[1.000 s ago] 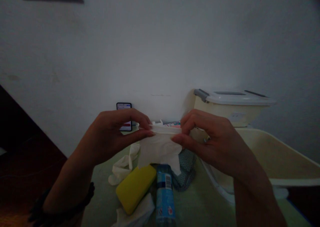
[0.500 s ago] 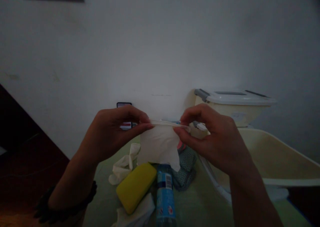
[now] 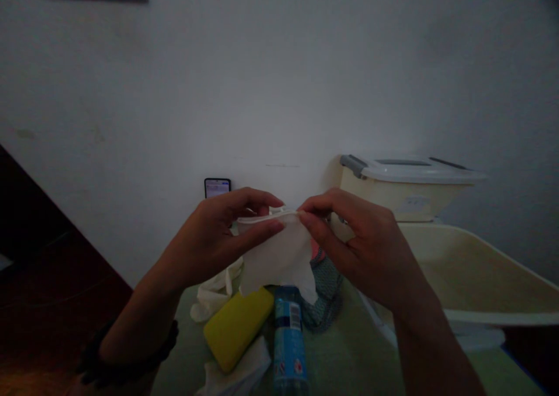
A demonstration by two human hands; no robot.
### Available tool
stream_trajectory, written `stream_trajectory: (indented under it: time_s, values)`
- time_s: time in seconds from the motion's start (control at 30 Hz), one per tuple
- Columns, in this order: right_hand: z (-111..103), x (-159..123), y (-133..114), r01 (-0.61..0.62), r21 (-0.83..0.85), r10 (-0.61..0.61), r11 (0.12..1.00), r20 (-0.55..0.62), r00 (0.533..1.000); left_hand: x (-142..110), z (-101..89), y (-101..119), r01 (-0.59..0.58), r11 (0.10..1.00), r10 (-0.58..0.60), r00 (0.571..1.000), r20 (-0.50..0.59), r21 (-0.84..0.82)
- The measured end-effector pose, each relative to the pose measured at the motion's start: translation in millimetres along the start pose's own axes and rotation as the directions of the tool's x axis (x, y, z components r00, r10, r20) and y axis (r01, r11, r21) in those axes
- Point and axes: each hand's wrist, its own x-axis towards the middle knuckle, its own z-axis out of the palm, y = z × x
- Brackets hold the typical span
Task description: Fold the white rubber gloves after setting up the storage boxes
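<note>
A thin white glove (image 3: 277, 259) hangs in front of me, its rimmed opening uppermost and its lower end ragged and loose. My left hand (image 3: 222, 230) grips the left part of that rim, thumb in front and fingers behind. At the rim's right end, my right hand (image 3: 349, 227) pinches the edge between thumb and forefinger. Below the glove lie a yellow sponge (image 3: 238, 329) and a blue-labelled bottle (image 3: 289, 343). Another white glove (image 3: 213, 294) lies crumpled to the left, partly hidden. A grey-green knitted cloth (image 3: 325, 297) sits behind the bottle.
On the right stands a cream basin (image 3: 484, 268), with a lidded storage box (image 3: 393, 192) behind it. A phone (image 3: 217, 187) leans near the wall behind my left hand. Some white material (image 3: 244, 370) lies under the sponge on the pale green tabletop (image 3: 345, 355).
My hands have come closer together along the glove's rim. The left hand has shifted right and its fingers have spread around the rim; the right hand has moved slightly left.
</note>
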Motion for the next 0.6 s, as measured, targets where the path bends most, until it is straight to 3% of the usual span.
stream_trajectory:
  time_s: [0.1, 0.2, 0.37, 0.47, 0.6]
  values:
    - [3.6, 0.3, -1.2, -0.048, 0.064, 0.047, 0.997, 0.017, 0.999, 0.7, 0.7, 3.2, 0.037, 0.999, -0.037, 0.999, 0.004, 0.005]
    - [6.9, 0.2, -1.5, -0.154, 0.181, 0.149, 0.971, 0.04, 0.988, 0.0, 2.0, 6.7, 0.079, 0.997, -0.077, 0.992, -0.1, 0.019]
    - [13.9, -1.6, -2.7, -0.304, 0.476, 0.266, 0.825, 0.147, 0.953, -1.4, 7.9, 13.1, 0.1, 0.995, -0.098, 0.962, -0.256, -0.005]
    - [17.4, -2.5, -3.9, -0.33, 0.48, 0.292, 0.813, 0.156, 0.944, -1.6, 10.5, 14.7, 0.06, 0.997, -0.068, 0.96, -0.272, -0.037]
    - [19.3, -1.4, -5.6, -0.272, 0.368, 0.256, 0.889, 0.092, 0.962, -3.2, 10.5, 13.8, 0.013, 0.999, -0.02, 0.985, -0.169, -0.04]
